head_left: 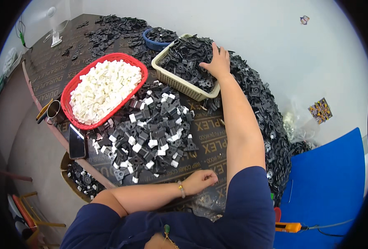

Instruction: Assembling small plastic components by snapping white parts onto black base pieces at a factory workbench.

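Note:
My right hand reaches far forward with fingers spread, over the right side of a beige plastic basket heaped with black plastic parts. Whether its fingertips touch the parts, I cannot tell. Near my body, my left hand rests low over the table with its fingers curled; anything inside them is hidden. Ahead and to the left of it spreads a pile of black pieces with white caps. Behind that pile, a red basket is full of small white plastic pieces.
A large heap of black parts runs along the wall on the right. A blue basket of black parts stands at the back. At the left table edge are a phone and a metal cup; below is a cardboard box.

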{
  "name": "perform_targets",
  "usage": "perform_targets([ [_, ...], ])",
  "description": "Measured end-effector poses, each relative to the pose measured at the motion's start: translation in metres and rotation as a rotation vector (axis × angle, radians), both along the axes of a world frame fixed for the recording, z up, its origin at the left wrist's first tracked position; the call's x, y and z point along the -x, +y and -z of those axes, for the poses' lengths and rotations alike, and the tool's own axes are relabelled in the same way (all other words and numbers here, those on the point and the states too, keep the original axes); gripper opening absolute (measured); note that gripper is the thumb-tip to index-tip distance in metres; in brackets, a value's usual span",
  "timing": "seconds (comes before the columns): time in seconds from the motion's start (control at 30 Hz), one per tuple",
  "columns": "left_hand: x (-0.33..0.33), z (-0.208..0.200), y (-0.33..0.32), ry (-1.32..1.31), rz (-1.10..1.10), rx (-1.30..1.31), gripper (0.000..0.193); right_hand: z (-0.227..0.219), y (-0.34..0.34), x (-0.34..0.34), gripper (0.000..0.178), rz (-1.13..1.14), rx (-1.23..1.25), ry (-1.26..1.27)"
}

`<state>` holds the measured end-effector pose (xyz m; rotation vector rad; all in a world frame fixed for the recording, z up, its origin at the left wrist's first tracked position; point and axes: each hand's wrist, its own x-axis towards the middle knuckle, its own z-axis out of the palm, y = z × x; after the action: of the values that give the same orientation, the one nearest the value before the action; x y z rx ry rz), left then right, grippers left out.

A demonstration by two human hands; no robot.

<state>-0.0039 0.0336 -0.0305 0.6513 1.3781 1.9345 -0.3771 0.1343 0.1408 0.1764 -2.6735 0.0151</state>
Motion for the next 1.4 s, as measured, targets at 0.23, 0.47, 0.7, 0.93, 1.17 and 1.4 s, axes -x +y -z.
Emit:
perform_targets([
  [0.23,-0.009,0.005,0.003,-0.006,-0.087,-0.027,0.021,0.010,0.003,0.044,0.116,0.064,-0.071,-0.235],
  [0.47,-0.002,-0.006,-0.004,0.029,-0.074,0.095,0.021,0.023,-0.006,0.026,0.091,-0.039,-0.107,-0.089],
  [0.7,-0.003,-0.015,-0.007,0.135,-0.073,0.150,0.021,0.031,-0.002,0.008,0.108,-0.051,-0.164,-0.035],
  [0.93,-0.003,-0.019,-0.008,0.190,-0.081,0.175,0.021,0.022,-0.005,0.027,0.107,-0.070,-0.132,-0.172],
  [1.17,-0.002,-0.016,-0.008,0.253,-0.115,0.157,0.019,0.026,-0.015,0.015,0.097,0.013,-0.012,-0.218],
  [1.4,-0.001,-0.018,-0.009,0.274,-0.118,0.165,0.017,0.027,-0.014,0.021,0.087,0.013,0.050,-0.227],
])
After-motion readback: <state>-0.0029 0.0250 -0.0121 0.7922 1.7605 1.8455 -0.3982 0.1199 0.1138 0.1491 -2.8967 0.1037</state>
